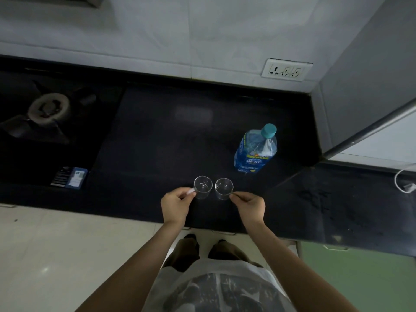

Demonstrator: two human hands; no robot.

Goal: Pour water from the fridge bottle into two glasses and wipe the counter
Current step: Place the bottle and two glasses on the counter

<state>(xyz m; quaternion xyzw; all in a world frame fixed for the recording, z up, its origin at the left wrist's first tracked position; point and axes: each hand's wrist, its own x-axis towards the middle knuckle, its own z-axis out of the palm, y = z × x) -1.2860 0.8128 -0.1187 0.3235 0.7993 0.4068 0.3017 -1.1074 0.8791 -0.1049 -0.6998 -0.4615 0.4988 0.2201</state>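
looking down, you see your white printed shirt (216, 287) at the bottom centre of the frame, with your two bare forearms reaching up from it toward the dark counter (157, 140). your left hand (176, 204) sits just left of centre, its thumb and fingers pinched closed on the small handle of the left glass (203, 187). your right hand (248, 207) mirrors it just right of centre, fingers curled and pinched on the handle side of the right glass (224, 188). both glasses stand upright on the counter near its front edge, side by side and almost touching; whether they hold any water you cannot tell from this view.

beyond them, up and to the right, the water bottle (256, 152) stands on the counter well apart from your hands, with a blue label and its teal cap (268, 130) on. at the left of the frame a small blue and dark packet (69, 177) lies by the stove burner (48, 109). at the right edge a white cable (403, 182) lies on the counter. farthest back, in the upper right, a white wall socket (286, 70) sits on the pale tiled wall (157, 41).
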